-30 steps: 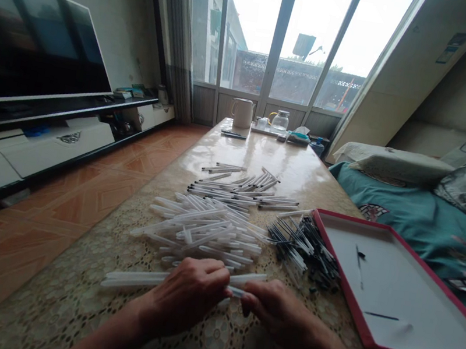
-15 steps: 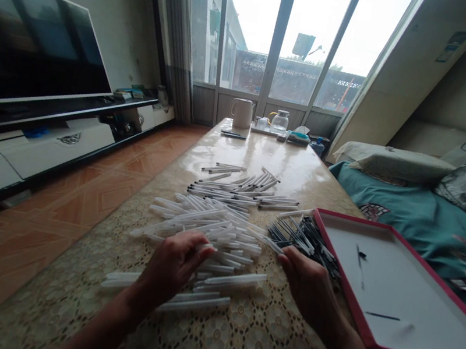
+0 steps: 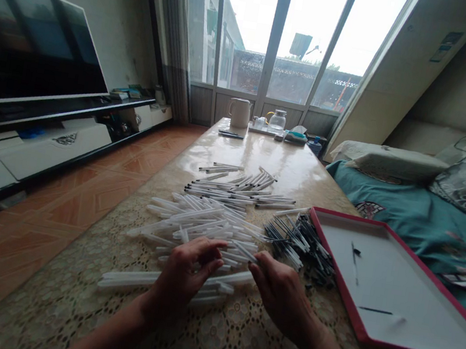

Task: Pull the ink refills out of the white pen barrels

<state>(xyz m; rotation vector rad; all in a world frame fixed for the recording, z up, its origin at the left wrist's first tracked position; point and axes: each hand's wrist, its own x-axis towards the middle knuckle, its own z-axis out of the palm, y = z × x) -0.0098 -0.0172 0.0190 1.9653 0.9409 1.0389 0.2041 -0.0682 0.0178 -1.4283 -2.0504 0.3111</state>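
My left hand point(image 3: 187, 270) is curled over the near side of a pile of white pen barrels point(image 3: 191, 215), a gap between its thumb and index tips. A short white barrel end point(image 3: 182, 235) sticks up behind its knuckles and appears to be in its grip; the rest is hidden. Facing it, my right hand point(image 3: 283, 291) pinches a slim pen refill point(image 3: 244, 251) that points up and left toward my left fingertips. Dark refills and small black parts point(image 3: 314, 249) lie heaped beyond my right hand. Several loose barrels point(image 3: 128, 280) lie nearer me.
Black-ended pens point(image 3: 239, 190) lie farther up the patterned table point(image 3: 206, 341). A red-rimmed white box tray point(image 3: 361, 330) holds a few dark pieces. At the far end stand a kettle point(image 3: 239, 113), a glass jug point(image 3: 277, 121) and a tissue pack point(image 3: 295, 136). A sofa point(image 3: 396, 203) flanks the right.
My right hand has moved left from beside the dark refills, bringing the pinched refill close to my left hand. My left hand has shifted slightly right, its thumb and index tips farther apart.
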